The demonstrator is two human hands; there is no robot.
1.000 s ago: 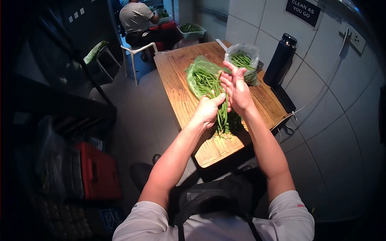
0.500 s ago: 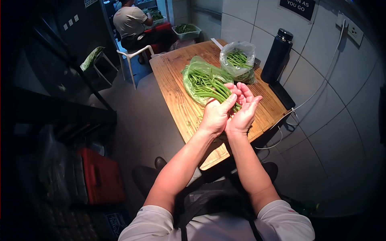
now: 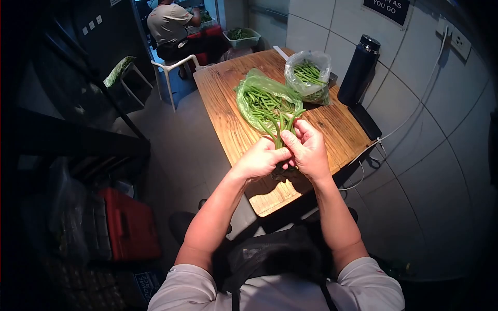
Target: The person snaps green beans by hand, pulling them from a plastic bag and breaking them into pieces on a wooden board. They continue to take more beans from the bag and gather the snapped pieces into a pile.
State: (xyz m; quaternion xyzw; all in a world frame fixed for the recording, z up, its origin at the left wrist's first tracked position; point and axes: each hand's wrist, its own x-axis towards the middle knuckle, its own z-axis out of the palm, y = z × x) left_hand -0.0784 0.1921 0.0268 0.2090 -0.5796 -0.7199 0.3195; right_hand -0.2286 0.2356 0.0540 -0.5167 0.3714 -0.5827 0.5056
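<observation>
A small bunch of green beans (image 3: 280, 128) stands up between my two hands, above the near part of the wooden table (image 3: 223, 88). My left hand (image 3: 263, 157) is closed round the lower ends, thumb pressed on them. On the right side, my right hand (image 3: 307, 147) pinches some of the same beans with thumb and fingers; its lower fingers are partly hidden. Just beyond lies a green plastic bag (image 3: 254, 78), opened out with many loose beans (image 3: 262, 103) in it. Behind that, a clear plastic bag (image 3: 327, 65) holds more green beans.
A dark bottle (image 3: 359, 70) and a black power bank (image 3: 364, 122) with a white cable (image 3: 415, 116) stand along the tiled wall. Beyond the table are a white chair (image 3: 168, 70) and a seated person (image 3: 168, 26). A red crate (image 3: 129, 225) sits at lower left.
Both hands have drawn a little nearer to me. My right hand has turned from an open, cupped palm to a pinch on the beans, which now point more upright and spread apart.
</observation>
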